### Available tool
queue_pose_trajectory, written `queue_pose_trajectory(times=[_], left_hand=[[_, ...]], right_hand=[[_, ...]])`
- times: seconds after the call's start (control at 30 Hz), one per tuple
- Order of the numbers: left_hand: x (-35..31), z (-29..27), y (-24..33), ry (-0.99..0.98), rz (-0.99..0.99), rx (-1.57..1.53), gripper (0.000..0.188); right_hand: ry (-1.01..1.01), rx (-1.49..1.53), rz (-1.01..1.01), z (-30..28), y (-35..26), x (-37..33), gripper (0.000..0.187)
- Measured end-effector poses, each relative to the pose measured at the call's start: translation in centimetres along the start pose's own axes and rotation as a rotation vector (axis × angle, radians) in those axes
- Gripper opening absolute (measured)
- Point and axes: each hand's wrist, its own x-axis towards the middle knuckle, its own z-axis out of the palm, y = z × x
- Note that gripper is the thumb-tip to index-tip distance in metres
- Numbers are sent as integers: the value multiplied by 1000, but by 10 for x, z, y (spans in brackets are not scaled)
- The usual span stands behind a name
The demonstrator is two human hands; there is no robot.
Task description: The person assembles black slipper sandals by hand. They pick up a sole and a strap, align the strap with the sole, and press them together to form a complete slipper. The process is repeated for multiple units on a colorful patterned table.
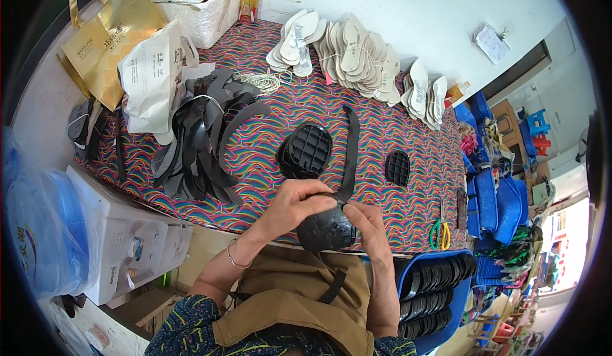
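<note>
I grasp the black block (326, 230) at the near edge of the table (256, 155), left hand (294, 206) and right hand (368, 225) pinching its top from opposite sides, presumably for steadiness. Black strip (351, 145) lies on the table beyond; cannot tell whether its near end is gripped too.

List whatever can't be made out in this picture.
All in the head view:
Black piece: parts of its upper edge, covered by the left hand and right hand.
Strip: its near end, lost at the hands; whether it joins the piece can't be told.
Blue crate: part of its left side, behind the right forearm.
Bright opening: what lies beyond, mostly washed out by glare.
</note>
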Motion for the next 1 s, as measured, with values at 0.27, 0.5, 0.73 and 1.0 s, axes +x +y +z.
queue_pose_trajectory(times=[0.27, 0.5, 0.73, 1.0], left_hand=[[7, 18, -17, 167, -56, -266, 20], [2, 27, -24, 139, 77, -178, 29], [-2, 46, -25, -160, 54, -757, 74], [7, 62, -45, -142, 322, -37, 131]], right_hand=[[461, 174, -199, 48, 29, -23, 51], [540, 97, -258, 32, 29, -20, 46], [535, 497, -138, 42, 15, -11, 37], [503, 779, -6, 28, 23, -13, 55]])
